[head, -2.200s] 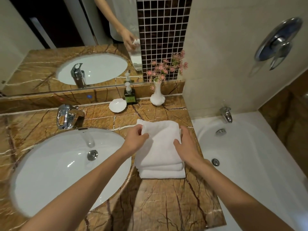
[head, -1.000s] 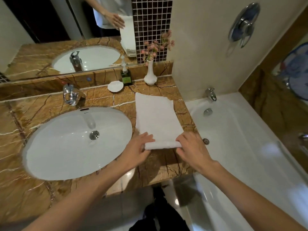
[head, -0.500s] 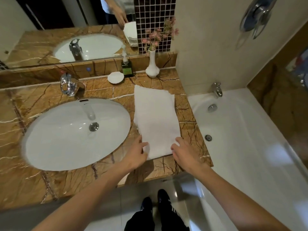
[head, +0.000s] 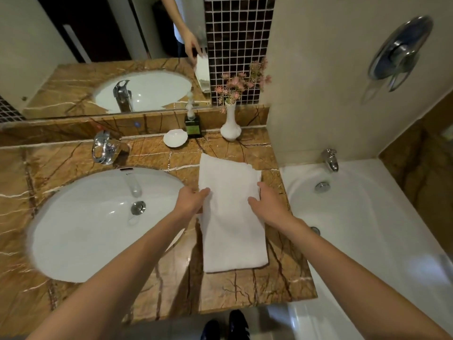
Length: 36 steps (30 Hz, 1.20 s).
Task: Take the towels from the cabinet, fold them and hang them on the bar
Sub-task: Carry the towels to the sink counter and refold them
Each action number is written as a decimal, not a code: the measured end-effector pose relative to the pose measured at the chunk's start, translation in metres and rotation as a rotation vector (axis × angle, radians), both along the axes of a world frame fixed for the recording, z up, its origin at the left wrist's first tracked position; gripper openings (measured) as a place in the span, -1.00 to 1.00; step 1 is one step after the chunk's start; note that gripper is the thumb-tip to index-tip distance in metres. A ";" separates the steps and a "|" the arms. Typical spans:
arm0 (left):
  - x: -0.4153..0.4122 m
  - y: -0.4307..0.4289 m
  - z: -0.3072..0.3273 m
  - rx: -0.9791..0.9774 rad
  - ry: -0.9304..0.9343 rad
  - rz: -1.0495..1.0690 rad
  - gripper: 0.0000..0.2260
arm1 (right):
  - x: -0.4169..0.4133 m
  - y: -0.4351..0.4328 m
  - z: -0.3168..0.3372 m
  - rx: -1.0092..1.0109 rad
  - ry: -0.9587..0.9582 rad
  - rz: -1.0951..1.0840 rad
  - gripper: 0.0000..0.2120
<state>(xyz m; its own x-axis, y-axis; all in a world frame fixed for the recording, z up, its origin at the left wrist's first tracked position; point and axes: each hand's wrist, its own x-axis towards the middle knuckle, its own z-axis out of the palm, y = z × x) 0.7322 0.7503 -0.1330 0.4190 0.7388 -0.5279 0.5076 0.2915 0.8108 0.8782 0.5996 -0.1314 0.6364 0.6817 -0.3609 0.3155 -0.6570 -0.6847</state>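
Note:
A white towel (head: 232, 231) lies stretched out lengthwise on the brown marble counter (head: 245, 290), between the sink and the bathtub. More white cloth edges show under it at its far right corner and along its left side. My left hand (head: 191, 200) holds the towel's left edge about midway, thumb on top and fingers tucked beneath. My right hand (head: 268, 204) holds the right edge opposite it, thumb lying on the cloth. No towel bar or cabinet is in view.
A white oval sink (head: 98, 222) with a chrome tap (head: 104, 148) fills the counter's left. A soap dish (head: 175, 137), a green bottle (head: 192, 123) and a white flower vase (head: 230, 126) stand at the back. The bathtub (head: 367, 229) lies right. My shoes (head: 225, 326) show below.
The folded towel was opened out along the counter. Both hands have since moved from its near end up to its middle, one on each side edge.

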 end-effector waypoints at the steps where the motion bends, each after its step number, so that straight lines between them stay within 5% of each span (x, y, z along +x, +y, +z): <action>1: 0.004 0.001 0.000 0.019 -0.002 -0.007 -0.83 | 0.001 0.001 -0.003 0.016 0.059 -0.032 -0.55; 7: 0.027 -0.001 0.005 0.243 0.061 -0.081 -0.65 | 0.011 0.004 -0.019 0.046 0.180 -0.154 -0.75; 13: 0.047 -0.006 0.027 0.017 -0.041 -0.052 -0.90 | 0.018 0.000 -0.025 0.019 0.140 -0.152 -0.74; 17: 0.052 -0.017 0.054 -0.151 -0.231 -0.049 -0.49 | 0.022 -0.002 -0.014 0.222 0.193 -0.223 -0.70; 21: 0.051 -0.025 0.085 -0.214 -0.369 -0.091 -0.38 | 0.037 0.013 0.014 0.364 0.456 -0.311 -0.72; 27: 0.036 -0.029 0.139 -0.175 -0.521 -0.062 -0.58 | 0.044 0.031 0.058 0.596 0.790 -0.266 -0.72; 36: -0.024 0.003 0.204 0.015 -0.721 0.071 -0.80 | 0.006 0.076 0.170 0.805 0.551 -0.016 -0.85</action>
<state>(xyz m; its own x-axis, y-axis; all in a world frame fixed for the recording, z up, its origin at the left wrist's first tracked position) 0.7085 0.7530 0.0710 0.6100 0.7820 -0.1282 -0.1743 0.2902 0.9410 0.8837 0.6755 0.0386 0.5295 0.8473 -0.0408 -0.1882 0.0705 -0.9796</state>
